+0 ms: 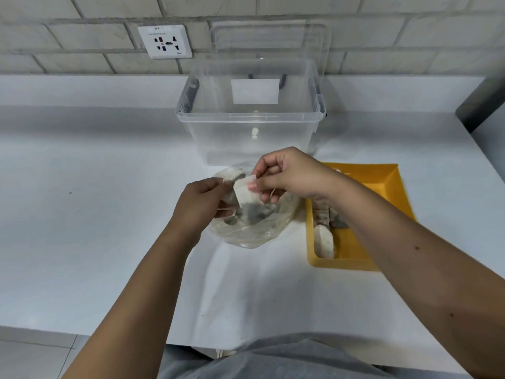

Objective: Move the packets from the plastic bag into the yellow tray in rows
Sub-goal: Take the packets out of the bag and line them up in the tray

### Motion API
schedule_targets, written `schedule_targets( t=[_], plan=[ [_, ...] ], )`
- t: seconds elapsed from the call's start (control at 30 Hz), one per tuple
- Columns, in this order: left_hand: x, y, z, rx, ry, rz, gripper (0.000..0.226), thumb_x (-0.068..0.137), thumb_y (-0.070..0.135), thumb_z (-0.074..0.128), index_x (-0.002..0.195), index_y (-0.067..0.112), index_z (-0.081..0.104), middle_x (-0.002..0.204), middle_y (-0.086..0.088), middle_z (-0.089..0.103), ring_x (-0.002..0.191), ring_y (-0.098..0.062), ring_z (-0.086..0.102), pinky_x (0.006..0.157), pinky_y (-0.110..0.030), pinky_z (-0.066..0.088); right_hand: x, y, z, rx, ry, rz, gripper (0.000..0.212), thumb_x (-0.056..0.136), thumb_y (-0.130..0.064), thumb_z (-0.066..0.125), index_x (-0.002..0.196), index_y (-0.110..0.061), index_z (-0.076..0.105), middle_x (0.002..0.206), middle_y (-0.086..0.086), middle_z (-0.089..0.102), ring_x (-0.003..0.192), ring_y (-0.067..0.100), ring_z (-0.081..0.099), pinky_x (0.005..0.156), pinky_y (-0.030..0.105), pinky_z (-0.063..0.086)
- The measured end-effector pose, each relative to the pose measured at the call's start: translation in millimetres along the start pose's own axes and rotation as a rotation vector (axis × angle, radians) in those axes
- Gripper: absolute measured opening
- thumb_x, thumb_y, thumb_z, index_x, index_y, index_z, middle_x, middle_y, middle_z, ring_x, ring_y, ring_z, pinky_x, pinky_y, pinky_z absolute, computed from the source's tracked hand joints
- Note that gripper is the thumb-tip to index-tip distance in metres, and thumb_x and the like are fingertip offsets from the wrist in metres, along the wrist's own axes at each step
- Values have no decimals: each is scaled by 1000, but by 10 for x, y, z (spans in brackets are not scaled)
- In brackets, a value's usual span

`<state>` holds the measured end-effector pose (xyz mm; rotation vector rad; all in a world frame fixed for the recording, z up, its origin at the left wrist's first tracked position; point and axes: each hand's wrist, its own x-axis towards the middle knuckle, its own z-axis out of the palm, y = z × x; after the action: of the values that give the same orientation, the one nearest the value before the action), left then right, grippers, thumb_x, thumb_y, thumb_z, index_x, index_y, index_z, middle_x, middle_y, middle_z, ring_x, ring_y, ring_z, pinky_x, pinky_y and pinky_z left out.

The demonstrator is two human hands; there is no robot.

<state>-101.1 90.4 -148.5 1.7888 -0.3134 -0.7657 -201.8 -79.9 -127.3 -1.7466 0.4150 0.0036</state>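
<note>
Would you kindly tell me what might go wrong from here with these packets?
The right hand pinches a packet only by its top edge above the plastic bag; it may slip, or drag along the second packet that the left hand grips. The packets in the yellow tray lie unevenly along its left wall, so the row may end up crooked.
</note>
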Motion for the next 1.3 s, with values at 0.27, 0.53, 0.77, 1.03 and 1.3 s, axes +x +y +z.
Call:
schedule_targets(
  t=[0.27, 0.53, 0.77, 1.03, 1.3],
  plan=[
    [-38, -23, -35, -29, -17, -31, 29, 95, 35, 64, 101, 7, 73, 91, -16, 76, 84, -28, 76, 79, -35, 61, 241, 166, 268, 184, 169, 49, 20, 81, -6, 77, 83, -3, 57, 65, 14, 67, 58, 25, 70, 54, 31, 58],
    [-7, -137, -124, 288, 231, 150, 9, 86, 20, 62, 89, 20, 71, 74, 3, 76, 70, -16, 74, 78, -45, 60, 361, 412, 513, -30, 201, 200, 32, 86, -27, 74, 90, 3, 66, 67, 14, 68, 56, 24, 69, 62, 38, 62],
    [1, -118, -150, 253, 251, 145, 11, 86, 20, 62, 92, 18, 71, 77, 3, 75, 67, -12, 73, 78, -43, 61, 414, 502, 724, -408, 157, 187, 26, 71, -39, 82, 72, -16, 72, 65, 0, 70, 67, 21, 68, 75, 39, 58],
    [-18, -65, -119, 255, 161, 134, 9, 90, 21, 62, 89, 19, 71, 79, 0, 76, 75, -16, 73, 79, -44, 61, 73, 163, 203, -482, 100, -26, 10, 75, -15, 80, 80, -16, 72, 71, -9, 67, 67, 6, 63, 70, 29, 57],
    [-5, -21, 42, 219, -76, 49, 20, 96, 22, 62, 81, 11, 69, 62, 3, 66, 63, -24, 71, 87, -44, 57, 47, -60, 24, -423, 21, -138, 12, 76, -19, 83, 86, -20, 78, 81, -4, 74, 69, 0, 60, 67, 17, 50]
  ],
)
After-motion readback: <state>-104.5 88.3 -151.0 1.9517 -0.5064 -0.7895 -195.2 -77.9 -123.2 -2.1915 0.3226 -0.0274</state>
